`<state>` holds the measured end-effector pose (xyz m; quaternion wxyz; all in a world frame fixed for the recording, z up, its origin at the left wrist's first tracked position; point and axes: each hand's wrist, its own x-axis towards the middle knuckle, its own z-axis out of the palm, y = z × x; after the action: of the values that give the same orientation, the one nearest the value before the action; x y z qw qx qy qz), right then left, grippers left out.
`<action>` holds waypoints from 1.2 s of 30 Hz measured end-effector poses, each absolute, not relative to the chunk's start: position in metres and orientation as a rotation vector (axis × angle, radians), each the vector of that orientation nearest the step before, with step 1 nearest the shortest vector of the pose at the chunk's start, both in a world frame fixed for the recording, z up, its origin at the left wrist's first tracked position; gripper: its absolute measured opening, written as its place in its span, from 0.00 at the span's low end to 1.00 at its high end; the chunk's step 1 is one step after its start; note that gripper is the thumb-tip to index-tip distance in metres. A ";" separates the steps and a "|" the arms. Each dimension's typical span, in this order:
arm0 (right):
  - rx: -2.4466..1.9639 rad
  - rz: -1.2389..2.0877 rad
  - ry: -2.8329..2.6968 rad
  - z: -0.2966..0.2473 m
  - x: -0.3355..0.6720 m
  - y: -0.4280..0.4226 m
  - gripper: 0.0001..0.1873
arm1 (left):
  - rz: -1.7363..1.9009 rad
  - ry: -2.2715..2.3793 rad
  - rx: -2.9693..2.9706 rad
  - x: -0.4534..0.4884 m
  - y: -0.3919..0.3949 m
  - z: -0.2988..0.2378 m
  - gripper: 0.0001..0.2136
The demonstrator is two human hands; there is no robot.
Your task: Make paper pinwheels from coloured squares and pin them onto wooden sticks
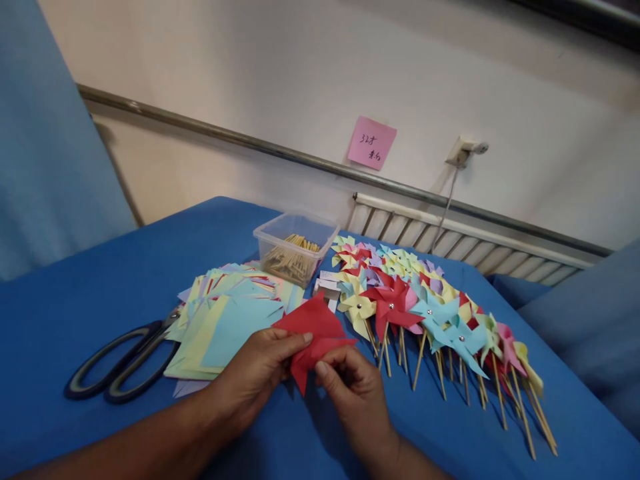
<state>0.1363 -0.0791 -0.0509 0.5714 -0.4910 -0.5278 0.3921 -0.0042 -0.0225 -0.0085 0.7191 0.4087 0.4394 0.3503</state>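
A red paper square, cut and partly folded, is held just above the blue table. My left hand pinches its left edge with thumb and fingers. My right hand grips its lower right part with curled fingers. Just behind my left hand lies a stack of cut paper squares in pale blue, yellow and green. To the right of my hands is a row of finished paper pinwheels on wooden sticks.
Black-handled scissors lie left of the paper stack. A clear plastic box of wooden sticks stands behind the stack. A pink note is stuck on the wall above a radiator. Blue fabric hangs at far left.
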 end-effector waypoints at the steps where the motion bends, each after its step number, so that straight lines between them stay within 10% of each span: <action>1: -1.155 0.942 -1.205 -0.052 0.136 -0.077 0.08 | 0.774 0.974 0.873 -0.004 -0.023 -0.010 0.15; 36: -1.229 0.947 -0.957 -0.054 0.132 -0.068 0.13 | 0.658 1.044 1.035 -0.001 -0.023 -0.022 0.18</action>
<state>0.1318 -0.0682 -0.0544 0.6126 -0.5327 -0.4150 0.4107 -0.0011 -0.0229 -0.0219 0.6929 0.4634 0.4673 0.2945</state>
